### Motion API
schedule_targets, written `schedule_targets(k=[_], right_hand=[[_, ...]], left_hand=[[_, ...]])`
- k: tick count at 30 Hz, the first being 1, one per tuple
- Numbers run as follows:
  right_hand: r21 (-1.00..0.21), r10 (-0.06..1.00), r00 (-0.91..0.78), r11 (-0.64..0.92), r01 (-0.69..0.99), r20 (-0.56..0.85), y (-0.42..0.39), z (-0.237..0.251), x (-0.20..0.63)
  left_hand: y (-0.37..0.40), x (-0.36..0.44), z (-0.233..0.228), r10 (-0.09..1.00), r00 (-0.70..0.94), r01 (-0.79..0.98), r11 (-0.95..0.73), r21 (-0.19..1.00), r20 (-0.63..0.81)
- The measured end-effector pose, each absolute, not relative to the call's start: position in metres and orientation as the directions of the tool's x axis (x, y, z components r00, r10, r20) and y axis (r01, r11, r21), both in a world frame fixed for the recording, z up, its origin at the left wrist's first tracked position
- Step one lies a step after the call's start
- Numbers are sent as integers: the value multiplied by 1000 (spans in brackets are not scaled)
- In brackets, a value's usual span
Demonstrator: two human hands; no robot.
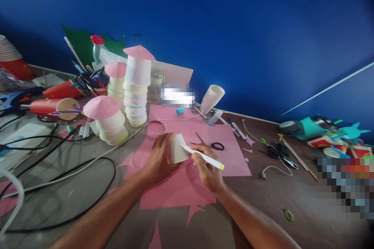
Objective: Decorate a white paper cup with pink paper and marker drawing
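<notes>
My left hand grips a small white paper cup, held on its side over a sheet of pink paper. My right hand holds a white marker pen with a yellow end cap; its tip touches the cup's side. Black-handled scissors lie on the pink paper just beyond my right hand.
Towers of stacked cups with pink paper cone roofs stand at the back left, one shorter tower nearer. Red cups, black cables, a white cup stack, pens, a bottle and craft clutter at right surround the desk.
</notes>
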State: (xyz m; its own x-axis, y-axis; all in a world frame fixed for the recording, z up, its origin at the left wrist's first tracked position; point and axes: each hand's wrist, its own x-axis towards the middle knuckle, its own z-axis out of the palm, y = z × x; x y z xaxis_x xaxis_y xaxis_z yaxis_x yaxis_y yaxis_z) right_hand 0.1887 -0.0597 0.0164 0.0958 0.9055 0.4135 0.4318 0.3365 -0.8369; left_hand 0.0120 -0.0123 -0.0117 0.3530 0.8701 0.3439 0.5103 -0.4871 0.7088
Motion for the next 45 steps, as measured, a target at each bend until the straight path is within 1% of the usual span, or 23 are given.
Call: schedule_targets(k=[10,15,24,31,38,42,45], right_hand=[[-864,920,113,303,401,375,-60,13,190],[-865,915,124,308,397,383,-59,13,189],[-870,917,132,301,391,377,-58,12,189],[-882,925,122,295,368,360,-58,18,191],[-918,933,160,268,293,323,-58,16,190],[-919,927,171,281,277,335,-57,13,188],[-912,924,168,286,294,344,-56,13,187]], left_hand=[[-10,9,-15,853,367,488,-517,703,372],[-11,9,-14,856,380,495,-509,704,352],[-10,8,-15,839,389,500,-539,678,380],[-11,9,-15,855,361,484,-513,709,372],[-9,9,-17,846,371,493,-529,691,382],[-9,8,-18,838,378,502,-542,674,393],[-9,8,-16,836,387,499,-545,674,389]])
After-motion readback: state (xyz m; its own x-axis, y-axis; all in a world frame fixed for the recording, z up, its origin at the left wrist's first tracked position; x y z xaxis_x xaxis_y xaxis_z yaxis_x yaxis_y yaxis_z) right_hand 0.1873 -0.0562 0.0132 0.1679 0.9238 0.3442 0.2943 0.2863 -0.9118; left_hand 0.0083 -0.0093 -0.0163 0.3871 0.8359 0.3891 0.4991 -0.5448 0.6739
